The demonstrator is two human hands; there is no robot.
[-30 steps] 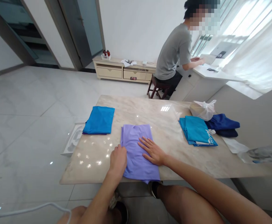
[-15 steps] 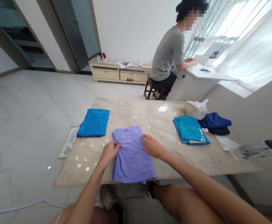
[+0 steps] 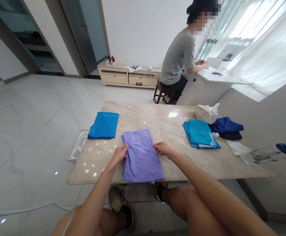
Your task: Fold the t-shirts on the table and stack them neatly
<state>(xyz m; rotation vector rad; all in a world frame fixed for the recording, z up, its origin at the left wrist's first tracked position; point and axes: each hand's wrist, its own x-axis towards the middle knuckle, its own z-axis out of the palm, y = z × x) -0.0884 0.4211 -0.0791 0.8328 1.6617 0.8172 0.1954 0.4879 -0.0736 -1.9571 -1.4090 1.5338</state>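
Note:
A folded lavender cloth garment (image 3: 143, 160) lies flat near the front edge of the marble-topped table (image 3: 96, 164), with light wrinkles across it. At its left edge, my left hand (image 3: 119, 154) pinches the fabric between thumb and fingers. My right hand (image 3: 163, 149) has its fingers closed on the opposite edge, a little below the top. Left of the garment sits a folded blue cloth (image 3: 104, 125), with a dark purple layer showing beneath it. On the right side rests a folded teal cloth (image 3: 200, 132) with white lettering.
Dark blue fabric (image 3: 226, 126), a white plastic bag (image 3: 206, 113) and a clear bottle with a blue lid (image 3: 268, 155) are at the table's right. A person in grey (image 3: 178, 57) sits on a stool beyond. A white box (image 3: 78, 146) stands below the left edge.
My right hand has shifted from lying over the garment's right edge to gripping that edge. My left hand stays at the left edge. The camera view has shifted slightly.

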